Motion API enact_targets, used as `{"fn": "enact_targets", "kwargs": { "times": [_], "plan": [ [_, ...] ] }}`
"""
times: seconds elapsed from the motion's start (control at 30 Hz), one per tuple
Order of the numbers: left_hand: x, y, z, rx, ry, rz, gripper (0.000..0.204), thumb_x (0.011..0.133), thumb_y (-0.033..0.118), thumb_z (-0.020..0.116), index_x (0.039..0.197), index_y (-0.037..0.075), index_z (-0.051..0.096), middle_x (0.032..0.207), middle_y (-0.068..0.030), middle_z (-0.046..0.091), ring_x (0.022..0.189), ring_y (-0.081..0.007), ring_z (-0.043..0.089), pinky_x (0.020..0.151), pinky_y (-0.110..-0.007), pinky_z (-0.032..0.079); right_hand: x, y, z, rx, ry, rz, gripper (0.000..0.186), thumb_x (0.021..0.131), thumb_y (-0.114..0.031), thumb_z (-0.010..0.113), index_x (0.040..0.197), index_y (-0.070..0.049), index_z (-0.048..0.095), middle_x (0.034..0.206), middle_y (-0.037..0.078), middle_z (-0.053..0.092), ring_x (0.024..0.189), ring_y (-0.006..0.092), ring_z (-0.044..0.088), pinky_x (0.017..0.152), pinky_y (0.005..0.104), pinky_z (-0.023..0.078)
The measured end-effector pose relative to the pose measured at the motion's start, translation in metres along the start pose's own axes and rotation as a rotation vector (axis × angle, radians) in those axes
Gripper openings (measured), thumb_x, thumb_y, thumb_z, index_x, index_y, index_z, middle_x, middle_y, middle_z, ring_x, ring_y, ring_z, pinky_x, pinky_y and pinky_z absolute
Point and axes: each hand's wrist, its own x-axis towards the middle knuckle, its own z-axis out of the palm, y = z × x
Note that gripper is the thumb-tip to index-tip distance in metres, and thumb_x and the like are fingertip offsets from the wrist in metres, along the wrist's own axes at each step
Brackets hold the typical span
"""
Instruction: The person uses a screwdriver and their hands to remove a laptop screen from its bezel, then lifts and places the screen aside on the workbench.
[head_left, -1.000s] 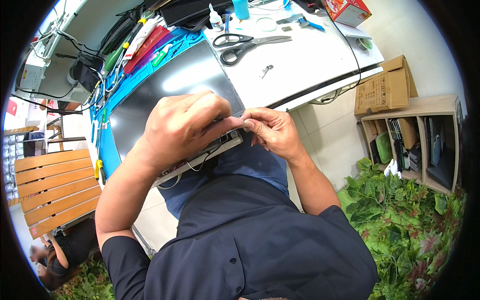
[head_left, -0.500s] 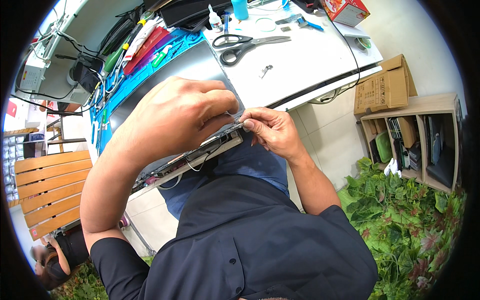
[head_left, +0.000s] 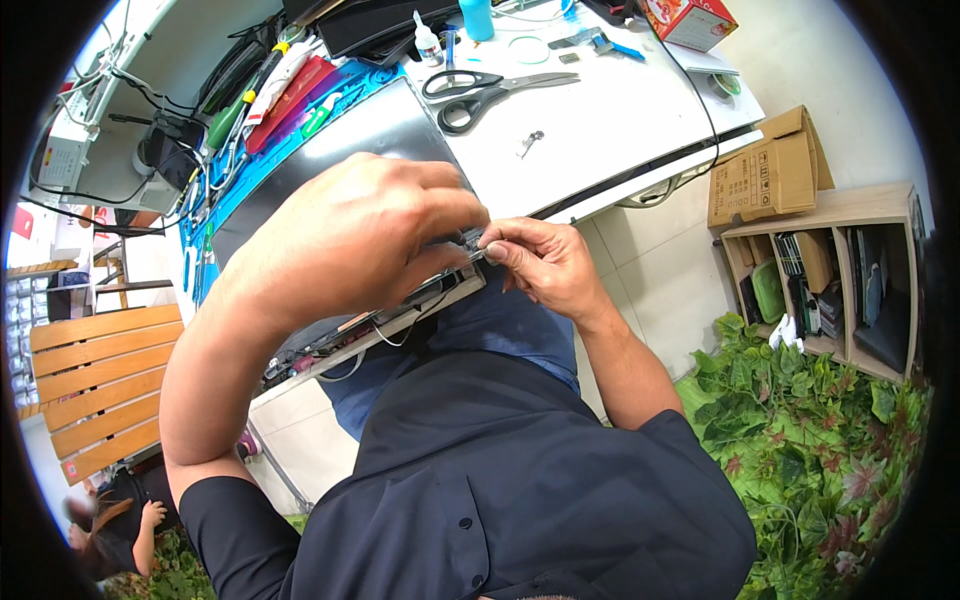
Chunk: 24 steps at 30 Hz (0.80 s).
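Observation:
A dark flat display panel (head_left: 365, 128) lies across a blue work mat (head_left: 352, 88), its near edge toward my body. Over that panel arches my left hand (head_left: 370, 230), its fingers bent down at the near right corner; their tips are partly hidden, and whatever they hold is too small to name. Against the same corner, my right hand (head_left: 545, 262) pinches with thumb and forefinger at a tiny bit I cannot make out. Thin strips and a white cable (head_left: 345, 372) show along the near edge, below my left hand.
Black-handled scissors (head_left: 470, 105), a small metal piece (head_left: 531, 143) and a dropper bottle (head_left: 428, 42) are on the white table. Tools and cables crowd the left. A cardboard box (head_left: 765, 175) tops a shelf at right. Another person (head_left: 120, 525) is at lower left.
My left fingers have shifted slightly right, toward my right hand, which stays nearly still. At lower left, the other person's arm and head have moved.

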Motion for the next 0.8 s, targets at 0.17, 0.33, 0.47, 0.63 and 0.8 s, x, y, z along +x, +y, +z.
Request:
{"fn": "enact_targets", "kwargs": {
  "times": [0.17, 0.33, 0.47, 0.63, 0.8],
  "plan": [
    [-0.002, 0.001, -0.001, 0.043, -0.022, -0.065, 0.017, 0.086, 0.017, 0.082, 0.101, 0.009, 0.076, 0.077, -0.0061, 0.066, 0.066, -0.0253, 0.068, 0.059, -0.037, 0.053, 0.0, 0.001, -0.003, 0.068, -0.056, 0.031, 0.016, 0.102, -0.016, 0.072, 0.11, -0.003, 0.078, 0.08, 0.0, 0.07, 0.06, 0.0049, 0.062, 0.054, 0.0194, 0.051],
    [-0.002, -0.001, 0.002, 0.022, -0.002, -0.006, 0.016, 0.085, 0.014, 0.082, 0.099, 0.009, 0.076, 0.076, -0.0061, 0.066, 0.065, -0.0257, 0.068, 0.059, -0.037, 0.053, 0.0, 0.007, 0.004, 0.164, -0.042, -0.066, 0.016, 0.104, -0.01, 0.068, 0.112, 0.003, 0.074, 0.09, 0.006, 0.072, 0.072, 0.0136, 0.074, 0.063, 0.0238, 0.061],
    [-0.001, -0.001, 0.003, 0.008, -0.001, 0.059, 0.016, 0.085, 0.014, 0.082, 0.099, 0.009, 0.076, 0.077, -0.0065, 0.066, 0.065, -0.0268, 0.068, 0.06, -0.037, 0.053, -0.003, 0.005, 0.005, 0.201, -0.042, -0.043, 0.017, 0.104, -0.008, 0.066, 0.113, 0.006, 0.071, 0.095, 0.009, 0.073, 0.079, 0.018, 0.077, 0.071, 0.0271, 0.065],
    [-0.001, 0.006, -0.002, 0.053, -0.062, -0.052, 0.014, 0.085, 0.012, 0.081, 0.098, 0.01, 0.076, 0.078, -0.0065, 0.065, 0.069, -0.0271, 0.067, 0.061, -0.039, 0.053, -0.003, 0.008, 0.008, 0.234, -0.052, -0.088, 0.016, 0.104, -0.005, 0.065, 0.112, 0.007, 0.07, 0.097, 0.009, 0.073, 0.088, 0.0183, 0.077, 0.08, 0.0287, 0.065],
    [0.001, 0.006, 0.001, 0.047, -0.053, 0.006, 0.015, 0.087, 0.015, 0.08, 0.099, 0.009, 0.076, 0.077, -0.0066, 0.065, 0.071, -0.0279, 0.068, 0.061, -0.04, 0.052, -0.002, 0.008, 0.01, 0.204, -0.054, -0.121, 0.014, 0.104, -0.003, 0.065, 0.111, 0.008, 0.07, 0.098, 0.009, 0.073, 0.092, 0.0182, 0.076, 0.084, 0.0291, 0.064]
  ]
}}
